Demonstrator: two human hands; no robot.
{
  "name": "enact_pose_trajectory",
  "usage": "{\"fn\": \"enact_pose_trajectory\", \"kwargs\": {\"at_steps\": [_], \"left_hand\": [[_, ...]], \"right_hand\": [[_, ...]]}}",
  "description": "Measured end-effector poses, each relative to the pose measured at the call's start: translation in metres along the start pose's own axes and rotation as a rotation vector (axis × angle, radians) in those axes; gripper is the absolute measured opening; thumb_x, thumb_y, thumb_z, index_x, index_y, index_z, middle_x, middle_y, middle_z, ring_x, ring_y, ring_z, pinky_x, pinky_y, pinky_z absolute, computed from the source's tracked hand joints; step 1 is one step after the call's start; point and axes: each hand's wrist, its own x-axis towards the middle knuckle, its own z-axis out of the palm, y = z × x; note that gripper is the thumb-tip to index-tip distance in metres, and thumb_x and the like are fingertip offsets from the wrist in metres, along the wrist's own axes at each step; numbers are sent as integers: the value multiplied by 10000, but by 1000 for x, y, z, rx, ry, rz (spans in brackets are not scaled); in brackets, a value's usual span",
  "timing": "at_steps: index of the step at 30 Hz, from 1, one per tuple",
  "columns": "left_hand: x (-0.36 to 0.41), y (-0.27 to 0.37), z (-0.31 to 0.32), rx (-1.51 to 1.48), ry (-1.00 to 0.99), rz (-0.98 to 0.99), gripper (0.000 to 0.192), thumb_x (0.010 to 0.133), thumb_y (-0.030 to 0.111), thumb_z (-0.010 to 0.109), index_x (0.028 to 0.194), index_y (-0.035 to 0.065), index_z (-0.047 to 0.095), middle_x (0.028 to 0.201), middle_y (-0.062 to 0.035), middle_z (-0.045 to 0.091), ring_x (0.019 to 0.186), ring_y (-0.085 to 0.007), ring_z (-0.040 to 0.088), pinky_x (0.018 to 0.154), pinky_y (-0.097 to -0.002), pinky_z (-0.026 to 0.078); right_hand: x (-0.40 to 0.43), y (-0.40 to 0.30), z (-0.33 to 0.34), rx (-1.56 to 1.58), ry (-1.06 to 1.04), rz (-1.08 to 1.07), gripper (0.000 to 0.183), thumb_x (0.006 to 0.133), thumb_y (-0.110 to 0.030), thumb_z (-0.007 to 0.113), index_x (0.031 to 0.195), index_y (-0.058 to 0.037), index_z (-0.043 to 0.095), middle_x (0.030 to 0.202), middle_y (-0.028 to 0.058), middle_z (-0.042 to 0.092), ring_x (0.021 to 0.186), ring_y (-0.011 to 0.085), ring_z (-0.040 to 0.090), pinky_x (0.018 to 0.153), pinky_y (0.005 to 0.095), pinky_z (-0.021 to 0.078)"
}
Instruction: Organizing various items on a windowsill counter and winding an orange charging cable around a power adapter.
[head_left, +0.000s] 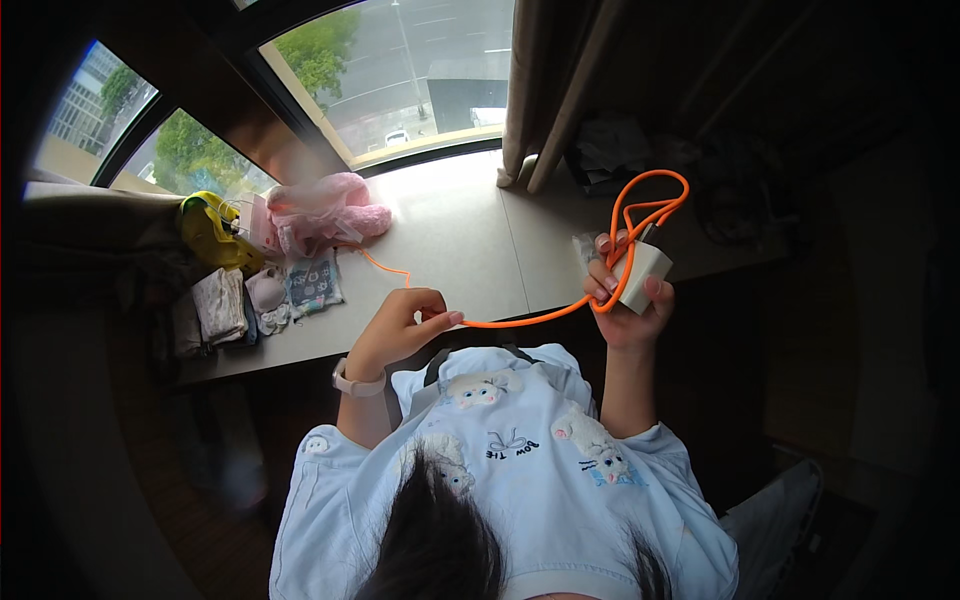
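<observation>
My right hand (630, 304) grips a white charger block (646, 274) together with loops of an orange cable (652, 175). One loop stands up above the fingers, and a metal plug end shows beside the block. From there the cable runs slightly slack to my left hand (409, 326), which pinches it between thumb and forefinger. Beyond the left hand the cable continues over the windowsill counter (457, 225) towards a pink plush item (330, 214). Its far end is hidden there.
Left on the counter are a yellow bag (214, 232), a white paper bag (257, 223), folded clothes (221, 304), a bra (266, 291) and a blue patterned pouch (313, 285). A curtain (555, 97) hangs by the window. Dim items (611, 146) lie at the back right.
</observation>
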Motion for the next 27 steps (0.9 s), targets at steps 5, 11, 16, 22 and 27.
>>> {"fn": "enact_pose_trajectory", "kwargs": {"at_steps": [5,11,16,22,27], "left_hand": [[-7,21,-21,-16,53,149,271,713,216,703,660,25,519,585,-31,480,544,-119,392,517,-251,322],[6,54,-23,215,149,439,298,617,198,773,659,44,521,585,-13,421,539,-127,366,498,-254,275],[10,58,-30,340,260,573,313,571,222,798,628,68,532,586,1,413,535,-122,348,488,-254,254],[12,62,-41,349,235,543,292,571,156,792,628,63,521,588,-1,422,536,-133,380,479,-258,272],[20,69,-41,369,17,639,332,611,242,761,639,41,498,600,-25,401,551,-163,387,502,-273,275]], "right_hand": [[-2,-1,8,-488,-4,311,568,576,-163,638,1090,-6,453,1015,191,537,676,140,561,616,268,479],[-11,37,34,-641,-105,749,647,539,-72,685,1132,0,435,966,128,577,837,159,566,767,299,468],[-12,43,36,-472,-227,929,713,541,-148,703,1160,24,394,972,172,569,816,206,584,760,315,470],[-17,49,12,15,-305,892,715,514,-164,700,1116,78,399,1040,295,508,777,263,621,692,344,522],[-15,52,7,171,-246,876,639,533,-176,687,1063,81,438,983,247,501,779,292,617,701,347,519]]}}
